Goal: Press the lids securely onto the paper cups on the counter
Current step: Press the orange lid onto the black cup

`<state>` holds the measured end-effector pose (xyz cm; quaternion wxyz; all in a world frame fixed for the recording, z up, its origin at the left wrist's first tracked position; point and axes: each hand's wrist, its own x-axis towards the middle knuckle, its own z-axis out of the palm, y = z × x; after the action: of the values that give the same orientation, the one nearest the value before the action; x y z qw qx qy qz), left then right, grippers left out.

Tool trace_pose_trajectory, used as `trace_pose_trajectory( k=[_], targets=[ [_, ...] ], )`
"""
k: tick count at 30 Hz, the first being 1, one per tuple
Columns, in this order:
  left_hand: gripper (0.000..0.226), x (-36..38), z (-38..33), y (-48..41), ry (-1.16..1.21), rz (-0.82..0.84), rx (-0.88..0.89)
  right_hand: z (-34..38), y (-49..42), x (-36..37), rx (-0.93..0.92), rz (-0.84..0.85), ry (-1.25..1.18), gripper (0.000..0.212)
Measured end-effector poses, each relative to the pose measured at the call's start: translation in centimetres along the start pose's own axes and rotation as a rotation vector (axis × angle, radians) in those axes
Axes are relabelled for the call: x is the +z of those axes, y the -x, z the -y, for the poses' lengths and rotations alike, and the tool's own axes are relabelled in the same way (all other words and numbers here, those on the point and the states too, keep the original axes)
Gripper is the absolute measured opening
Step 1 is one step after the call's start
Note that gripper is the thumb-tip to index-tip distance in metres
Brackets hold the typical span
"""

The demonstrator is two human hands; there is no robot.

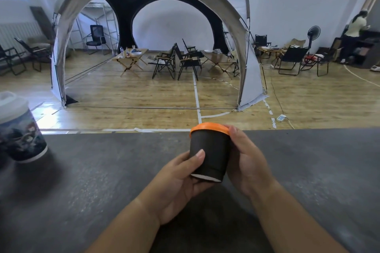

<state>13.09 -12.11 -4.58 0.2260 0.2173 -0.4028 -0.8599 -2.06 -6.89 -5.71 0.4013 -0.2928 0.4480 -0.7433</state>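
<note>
Fingers (234,133) round black cup (211,154) over grey counter (102,181), white tent (249,72) beyond

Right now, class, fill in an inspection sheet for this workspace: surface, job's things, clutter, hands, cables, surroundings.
Surface: dark grey counter.
Job's things: black paper cup with orange lid on, held tilted; patterned cup with white lid stands far left.
Clutter: nothing seen.
Hands: left hand grips that cup's base; right hand holds its side.
Cables: white power strip on the floor.
Surroundings: dome tent, folding chairs, a person far right.
</note>
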Motion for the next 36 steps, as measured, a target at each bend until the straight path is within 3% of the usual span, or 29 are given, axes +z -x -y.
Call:
trace_pose_trajectory(
  k=[5,8,10,13,16,18,22,25,28,30,32,36],
  targets=[
    [0.075,-0.4,0.9,-0.4,-0.249,-0.178,0.151,-0.3,0.1,0.4,-0.096,-0.024,0.226,0.056],
    [0.056,0.1,0.2,0.2,0.027,-0.008,0.0,-0.1,0.0,0.1,-0.08,-0.036,0.08,0.061],
    [0.046,0.2,-0.2,0.6,0.084,0.06,-0.056,0.1,0.1,0.2,-0.012,0.011,-0.024,0.068],
    [0.047,0.1,0.0,0.3,0.005,-0.017,0.018,0.0,0.1,0.2,-0.004,0.01,0.039,0.071],
    [0.074,-0.2,0.6,-0.1,-0.217,-0.183,0.094,-0.2,0.2,0.6,-0.067,-0.021,0.184,0.069],
    [0.062,0.0,0.7,-0.1,-0.159,-0.132,0.044,-0.3,0.1,0.5,-0.082,-0.055,0.163,0.064],
    [0.049,0.2,-0.2,0.4,0.106,0.046,-0.092,0.0,0.1,0.3,0.008,0.052,-0.087,0.064],
    [0.05,0.0,0.2,0.0,-0.022,-0.053,0.008,-0.2,0.1,0.3,-0.019,0.014,0.03,0.069],
    [0.074,0.0,0.6,-0.1,-0.213,-0.17,0.083,-0.5,0.0,0.3,-0.079,-0.032,0.172,0.074],
    [0.061,0.3,0.5,0.1,-0.075,-0.084,0.021,-0.4,0.0,0.1,-0.072,-0.041,0.135,0.065],
    [0.053,0.5,-0.1,0.5,0.07,0.009,-0.064,-0.3,0.0,0.0,0.004,0.004,-0.022,0.069],
    [0.051,0.5,-0.1,0.3,0.031,-0.044,0.011,-0.4,0.0,0.1,0.01,0.027,-0.004,0.076]
  ],
)
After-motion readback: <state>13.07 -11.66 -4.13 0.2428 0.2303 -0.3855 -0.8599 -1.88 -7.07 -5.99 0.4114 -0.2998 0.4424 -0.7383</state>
